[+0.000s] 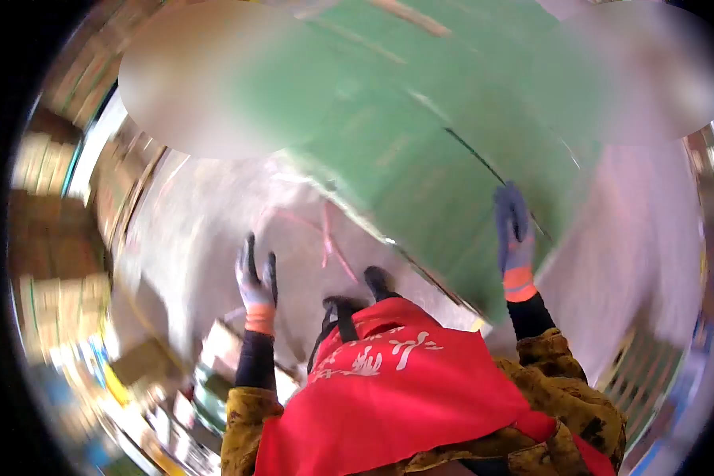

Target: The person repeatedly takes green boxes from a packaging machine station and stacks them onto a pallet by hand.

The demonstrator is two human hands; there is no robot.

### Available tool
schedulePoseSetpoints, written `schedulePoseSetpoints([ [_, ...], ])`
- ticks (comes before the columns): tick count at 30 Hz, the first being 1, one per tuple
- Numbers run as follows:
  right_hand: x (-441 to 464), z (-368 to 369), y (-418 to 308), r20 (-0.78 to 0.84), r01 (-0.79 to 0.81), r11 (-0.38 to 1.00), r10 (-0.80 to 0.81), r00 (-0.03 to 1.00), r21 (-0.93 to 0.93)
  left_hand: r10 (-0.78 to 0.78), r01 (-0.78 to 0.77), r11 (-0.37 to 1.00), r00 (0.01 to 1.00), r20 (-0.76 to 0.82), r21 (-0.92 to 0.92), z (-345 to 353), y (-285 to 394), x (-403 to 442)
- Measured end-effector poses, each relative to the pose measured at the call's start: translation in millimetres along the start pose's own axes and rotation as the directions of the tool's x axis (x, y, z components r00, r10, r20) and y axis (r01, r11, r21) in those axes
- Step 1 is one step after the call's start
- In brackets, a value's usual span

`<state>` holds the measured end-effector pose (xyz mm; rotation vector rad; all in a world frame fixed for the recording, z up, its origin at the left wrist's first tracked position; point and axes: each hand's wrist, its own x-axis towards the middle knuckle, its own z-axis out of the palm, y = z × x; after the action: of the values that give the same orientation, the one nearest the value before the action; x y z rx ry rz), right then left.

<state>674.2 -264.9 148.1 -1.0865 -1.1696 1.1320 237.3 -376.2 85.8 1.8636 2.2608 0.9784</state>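
My left hand [257, 279], in a grey glove with dark fingertips and an orange cuff, is held out over the floor with thumb and fingers apart and nothing in it. My right hand [516, 230], gloved the same way, has its fingers stretched out over the near right part of a large green surface [404, 174]. Whether it touches that surface I cannot tell. A thin dark line [476, 155] runs across the green toward my right fingertips. My red apron [389, 389] with white print covers my front.
Pink strips [327, 238] lie on the grey floor [190, 214] left of the green surface. Stacked cartons [59, 246] line the left side. A brown box [147, 369] and mixed items sit at lower left. A slatted pallet [646, 369] lies at lower right. Two upper areas are blurred.
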Motion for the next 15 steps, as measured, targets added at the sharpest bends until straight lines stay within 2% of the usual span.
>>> schedulePoseSetpoints([
  [1, 13.7, 41.1, 8.4, 0.188, -0.037, 0.999, 0.033, 0.982, 0.022, -0.292, 0.291, 0.955, 0.956, -0.005, -0.058, -15.6, -34.2, -61.4],
  [2, 23.3, 88.7, 19.6, 0.374, -0.077, 0.996, 0.057, 0.926, 0.038, -0.555, 0.549, 0.825, 0.832, -0.009, -0.135, -36.7, -61.5, -117.2],
  [3, 26.4, 140.4, 29.0, 0.549, -0.121, 0.992, 0.075, 0.833, 0.047, -0.772, 0.690, 0.615, 0.625, -0.114, -0.382, -65.4, -71.4, -160.4],
  [4, 27.9, 193.8, 28.9, 0.650, -0.773, 0.494, 0.444, 0.617, 0.397, -0.920, 0.676, 0.375, 0.357, -0.164, -0.634, -94.3, -72.6, -209.1],
  [5, 17.3, 239.6, 53.5, 0.759, -0.790, 0.574, 0.411, 0.505, 0.215, -0.926, 0.538, 0.377, 0.247, -0.286, -0.754, -108.6, -104.2, -287.1],
  [6, 1.8, 285.5, 75.6, 0.848, -0.755, 0.654, 0.377, 0.373, 0.041, -0.862, 0.543, 0.459, 0.079, -0.501, -0.703, -113.9, -125.9, -359.9],
  [7, -25.8, 336.1, 77.1, 0.842, -0.670, 0.728, 0.447, 0.301, -0.147, -0.868, 0.471, 0.415, -0.053, -0.494, -0.779, -132.0, -112.3, -395.4],
  [8, -49.0, 380.6, 92.1, 0.820, -0.730, 0.634, 0.542, 0.183, -0.255, -0.865, 0.382, 0.383, -0.172, -0.472, -0.841, -149.3, -99.5, -420.2],
  [9, -76.7, 425.1, 115.7, 0.822, -0.732, 0.586, 0.565, 0.063, -0.347, -0.813, 0.662, 0.279, -0.223, -0.538, -0.695, -158.6, -89.6, -443.0],
  [11, -139.3, 502.3, 156.3, 0.853, -0.624, 0.628, 0.507, -0.127, -0.466, -0.752, 0.710, 0.241, -0.294, -0.589, -0.662, -129.6, -109.2, -517.2],
  [12, -178.0, 537.0, 171.8, 0.877, -0.522, 0.709, 0.427, -0.219, -0.475, -0.745, 0.746, 0.197, -0.307, -0.592, -0.636, -116.4, -116.3, -528.2],
  [13, -217.7, 565.5, 168.1, 0.914, -0.288, 0.872, 0.345, -0.212, -0.396, -0.785, 0.560, 0.205, -0.396, -0.476, -0.803, -120.5, -112.9, -516.0],
  [14, -256.0, 593.6, 161.0, 0.942, -0.044, 0.964, 0.248, -0.225, -0.264, -0.824, 0.340, 0.207, -0.444, -0.351, -0.917, -128.8, -111.9, -492.4],
  [15, -290.8, 621.8, 170.4, 0.935, 0.114, 0.970, 0.239, -0.261, -0.216, -0.807, 0.333, 0.249, -0.448, -0.385, -0.910, -118.1, -127.0, -492.4],
])
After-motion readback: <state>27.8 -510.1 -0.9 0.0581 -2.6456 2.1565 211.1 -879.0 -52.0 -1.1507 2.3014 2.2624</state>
